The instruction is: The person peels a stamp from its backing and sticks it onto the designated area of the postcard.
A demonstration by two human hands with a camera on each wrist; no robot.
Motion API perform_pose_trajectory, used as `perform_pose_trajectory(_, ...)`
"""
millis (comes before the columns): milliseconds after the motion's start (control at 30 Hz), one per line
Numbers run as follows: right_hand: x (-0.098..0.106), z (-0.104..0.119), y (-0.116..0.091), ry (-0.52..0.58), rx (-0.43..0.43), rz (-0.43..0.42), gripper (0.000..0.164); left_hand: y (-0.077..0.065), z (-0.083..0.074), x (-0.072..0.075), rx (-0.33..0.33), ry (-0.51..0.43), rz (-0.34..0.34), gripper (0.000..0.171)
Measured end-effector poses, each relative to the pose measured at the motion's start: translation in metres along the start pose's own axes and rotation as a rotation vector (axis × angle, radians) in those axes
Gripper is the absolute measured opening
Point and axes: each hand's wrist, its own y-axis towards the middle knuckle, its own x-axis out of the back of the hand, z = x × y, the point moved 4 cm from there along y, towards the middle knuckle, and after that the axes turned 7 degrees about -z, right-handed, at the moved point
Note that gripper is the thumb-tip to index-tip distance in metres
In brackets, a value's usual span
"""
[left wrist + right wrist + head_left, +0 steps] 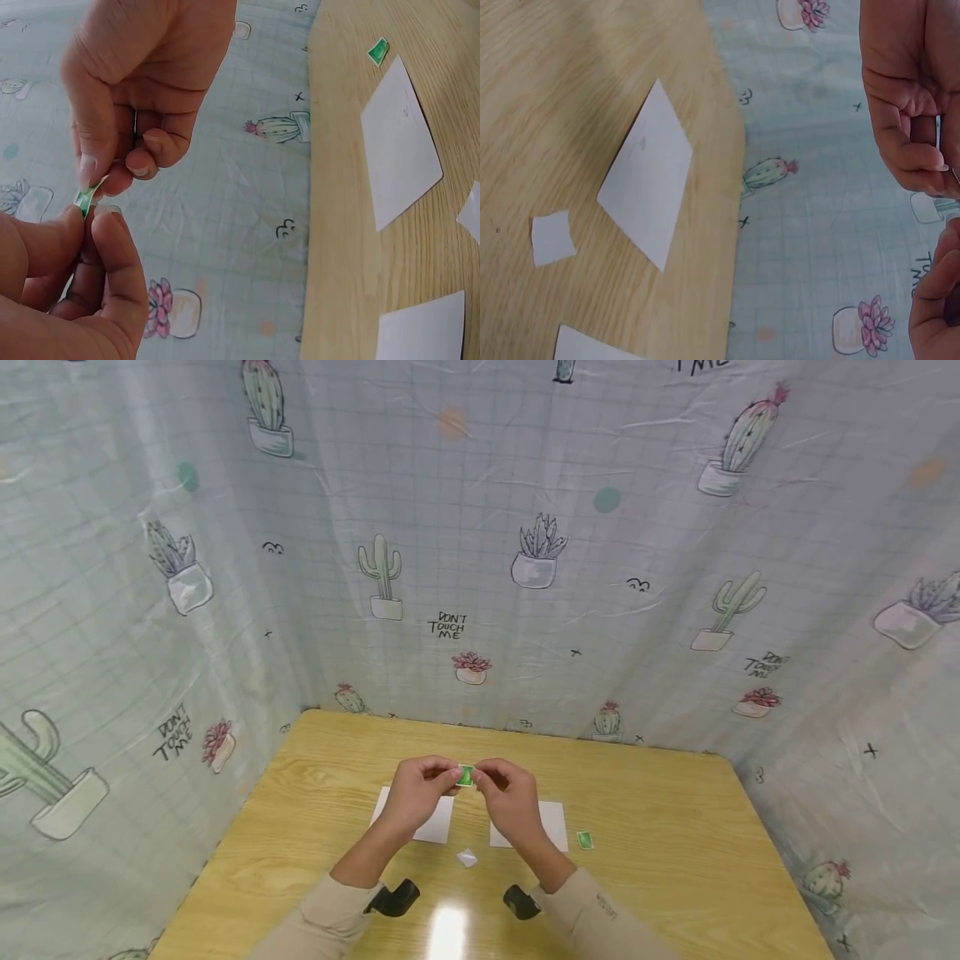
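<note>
A small green stamp-like sticker (466, 776) with a white border is up in the air between both hands. My left hand (417, 793) pinches its left edge between thumb and finger, while my right hand (512, 793) pinches the opposite edge. Seen from the left wrist, the sticker (85, 202) is bent, with a pale edge lifted by the right fingertips. In the right wrist view the left hand (911, 97) is above and the right hand (939, 289) below; the sticker is hidden there.
Below the hands, a left white card (432, 827) and a right white card (553, 824) lie on the wooden table (660, 877). Between them, nearer me, is a small white paper square (467, 857). Another green sticker (585, 840) lies to the right. A cactus-print curtain (465, 568) surrounds the table.
</note>
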Motion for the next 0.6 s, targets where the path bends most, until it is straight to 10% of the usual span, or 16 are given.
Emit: perform_pose_trajectory(600,-0.0046,-0.0043,0.0014,0.062,-0.131,-0.014,0.01,0.0009,0.0051,0.0027,0.036,-0.067,0.059,0.02)
